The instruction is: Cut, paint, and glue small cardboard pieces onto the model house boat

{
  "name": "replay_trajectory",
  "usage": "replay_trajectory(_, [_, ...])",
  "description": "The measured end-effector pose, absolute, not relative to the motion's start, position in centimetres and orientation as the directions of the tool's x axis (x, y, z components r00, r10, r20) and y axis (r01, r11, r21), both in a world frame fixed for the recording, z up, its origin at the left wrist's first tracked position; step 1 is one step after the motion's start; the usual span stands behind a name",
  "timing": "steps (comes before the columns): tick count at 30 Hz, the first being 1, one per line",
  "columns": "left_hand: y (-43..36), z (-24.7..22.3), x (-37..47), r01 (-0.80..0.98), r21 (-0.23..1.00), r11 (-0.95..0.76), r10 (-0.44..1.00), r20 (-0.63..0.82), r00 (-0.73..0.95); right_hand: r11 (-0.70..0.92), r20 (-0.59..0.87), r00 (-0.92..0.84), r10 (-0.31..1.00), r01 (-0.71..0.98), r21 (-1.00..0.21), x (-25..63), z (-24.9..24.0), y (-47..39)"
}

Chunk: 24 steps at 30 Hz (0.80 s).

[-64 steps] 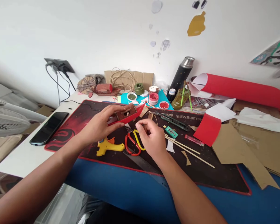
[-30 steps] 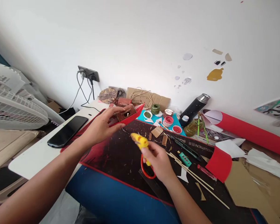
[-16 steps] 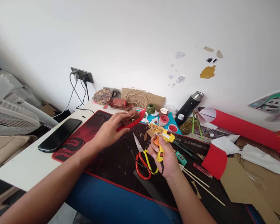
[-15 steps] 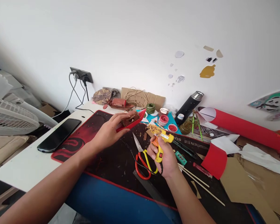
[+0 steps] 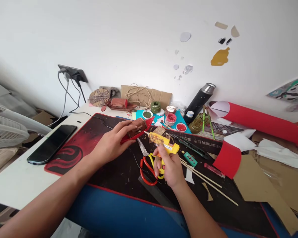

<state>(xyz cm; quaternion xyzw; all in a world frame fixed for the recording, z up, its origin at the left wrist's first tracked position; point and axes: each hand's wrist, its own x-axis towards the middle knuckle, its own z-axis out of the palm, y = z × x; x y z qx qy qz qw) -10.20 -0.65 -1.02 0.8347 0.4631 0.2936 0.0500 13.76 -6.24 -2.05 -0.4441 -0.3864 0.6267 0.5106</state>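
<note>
My left hand is wrapped round a small red model boat with a brown cover, its pointed end facing up and right. My right hand grips a yellow glue gun by the handle. The gun's nozzle points left, close to the boat's side; whether they touch is hard to tell. Scissors with red and yellow handles lie on the dark mat between my hands, partly behind the gun.
Paint jars stand on blue paper behind the hands. A second brown boat, a phone, a black flask, wooden sticks, a red paper roll and cardboard lie around.
The view has shifted. The glue gun has turned so its nozzle points left and has come nearer the boat. The boat's cover is now more hidden by my left fingers.
</note>
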Motion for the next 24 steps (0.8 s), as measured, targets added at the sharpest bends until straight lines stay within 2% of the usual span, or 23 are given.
replay_trajectory(8, [-0.82, -1.01, -10.11, 0.732, 0.257, -0.631, 0.741, 0.480, 0.470, -0.179, -0.165, -0.079, 0.983, -0.225, -0.958, 13.37, -2.20, -6.70])
replay_trajectory(24, [-0.81, -0.72, -9.90, 0.740, 0.238, -0.629, 0.739, 0.477, 0.475, -0.186, -0.175, -0.074, 0.982, -0.190, -0.964, 13.42, -2.31, -6.74])
